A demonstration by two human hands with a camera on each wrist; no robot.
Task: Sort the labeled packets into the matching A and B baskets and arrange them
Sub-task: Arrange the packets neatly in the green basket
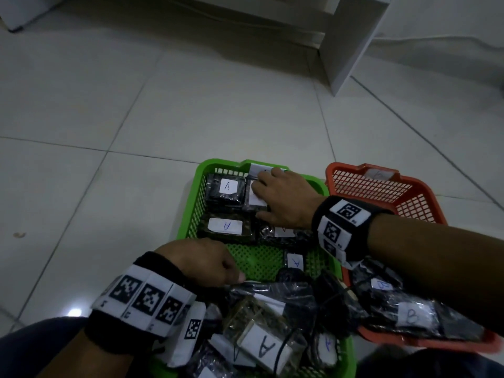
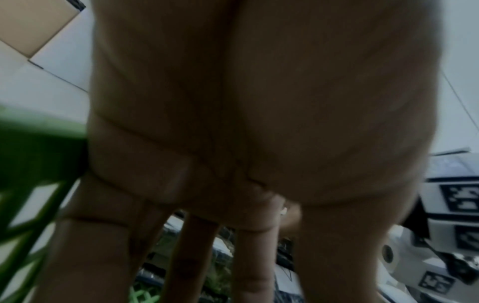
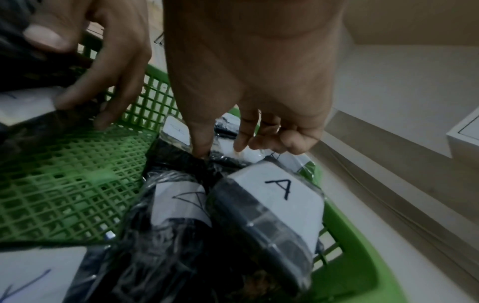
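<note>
Two "A"-labelled packets under right hand fingers, spread flat; left hand fingers' grip unclear.

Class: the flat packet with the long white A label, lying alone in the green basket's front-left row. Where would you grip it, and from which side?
Pinch the packet across its short width, coming from above. It lies flat, long side across the green basket, with neighbours close around.

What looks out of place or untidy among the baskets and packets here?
Loose packets lie heaped across the near end of the green basket, and B-labelled packets sprawl over the orange basket's near rim. At the far end, A packets lie flat in rows.
</note>
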